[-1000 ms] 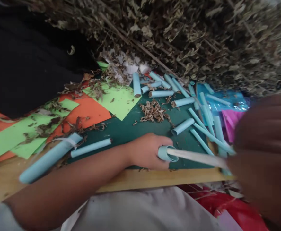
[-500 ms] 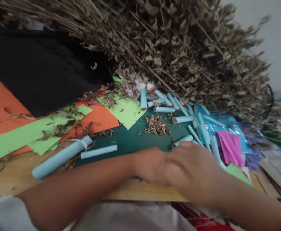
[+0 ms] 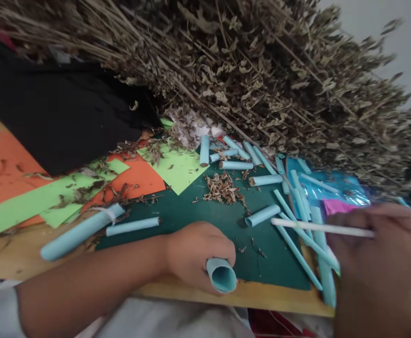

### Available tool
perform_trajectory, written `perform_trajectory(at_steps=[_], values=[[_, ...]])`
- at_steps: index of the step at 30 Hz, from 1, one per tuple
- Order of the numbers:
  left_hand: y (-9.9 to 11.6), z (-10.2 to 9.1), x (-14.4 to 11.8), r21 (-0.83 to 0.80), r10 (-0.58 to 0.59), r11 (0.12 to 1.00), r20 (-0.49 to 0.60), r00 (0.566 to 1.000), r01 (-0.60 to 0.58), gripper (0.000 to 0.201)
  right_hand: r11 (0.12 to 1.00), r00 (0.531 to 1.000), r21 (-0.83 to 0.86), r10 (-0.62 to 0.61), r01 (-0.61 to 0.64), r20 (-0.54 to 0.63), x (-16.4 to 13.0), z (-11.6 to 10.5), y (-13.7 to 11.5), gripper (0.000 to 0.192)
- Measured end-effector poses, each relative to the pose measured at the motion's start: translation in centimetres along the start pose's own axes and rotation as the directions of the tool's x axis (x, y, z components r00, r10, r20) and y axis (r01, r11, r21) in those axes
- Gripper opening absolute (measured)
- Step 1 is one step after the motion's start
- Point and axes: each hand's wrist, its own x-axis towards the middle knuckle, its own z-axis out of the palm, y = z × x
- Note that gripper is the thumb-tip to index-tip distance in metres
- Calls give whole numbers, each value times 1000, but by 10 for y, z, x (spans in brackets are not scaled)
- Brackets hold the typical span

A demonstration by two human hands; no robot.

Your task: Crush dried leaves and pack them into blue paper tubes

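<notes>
We see the left hand closed around 1 blue tube; the right hand pinches a white stick.

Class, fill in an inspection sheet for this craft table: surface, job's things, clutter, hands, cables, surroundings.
Surface: wooden table under a dark green mat.
Job's things: light blue paper roll; thin white stick.
Clutter: loose blue paper tubes, green and orange paper sheets, dried leaf crumbs.
Hands: left hand grips the roll; right hand holds the stick, blurred.
Cables: nothing seen.
Surroundings: dried plant bundle; black cloth.
</notes>
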Motion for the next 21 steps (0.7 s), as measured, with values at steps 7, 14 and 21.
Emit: perform_trajectory(at_steps=[7, 14, 21], values=[[5, -6, 2, -73, -96, 993, -69, 993, 91, 16, 906, 953, 295, 294, -303, 75, -33, 48, 33, 10], [-3, -10, 13, -919, -717, 392, -330, 614, -36, 13, 860, 865, -381, -128, 340, 485, -40, 50, 42, 21], [-9, -27, 22, -990, -929, 141, -143, 341, -30, 15, 784, 762, -242, -398, 571, 511, -44, 64, 7, 36]])
